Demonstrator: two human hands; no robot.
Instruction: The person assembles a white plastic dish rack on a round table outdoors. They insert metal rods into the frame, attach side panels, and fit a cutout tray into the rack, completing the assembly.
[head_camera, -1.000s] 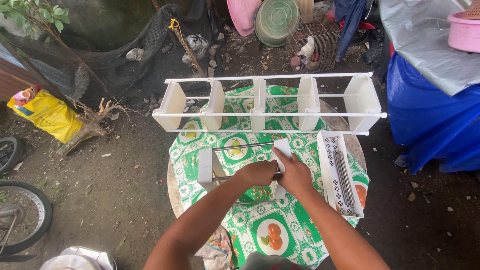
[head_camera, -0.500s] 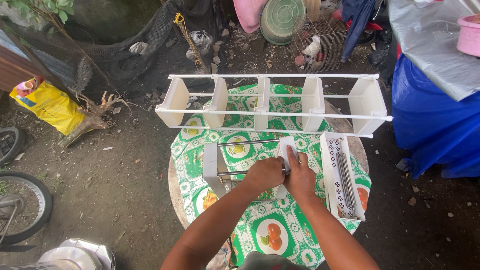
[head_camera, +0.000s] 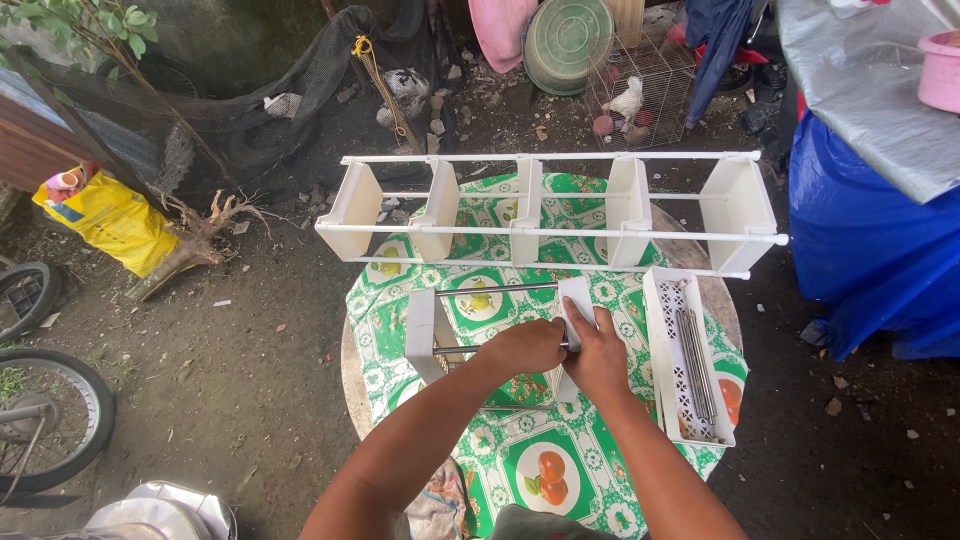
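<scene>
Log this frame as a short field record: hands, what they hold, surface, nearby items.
left hand: grips a thin metal rod assembly at a white panel
right hand: pressed on the same white panel, beside the left hand
second panel: white, at the rods' other end
surface: round table under a green patterned cloth
long rack: white, five dividers on rods, at the table's far edge
tray: white, perforated, holds spare rods, right of the hands
ground: bare dirt, wheel at left

A: Lighting?
B: Flat, soft daylight. Shadows faint. Dim only in the dark netting (head_camera: 250, 110) at top left.
A: Glare?
B: Mild sheen on the grey tarp (head_camera: 870, 90). White rack (head_camera: 550, 232) not blown out.
A: Sharpness?
B: Crisp centre. Wide-angle bending at edges.
</scene>
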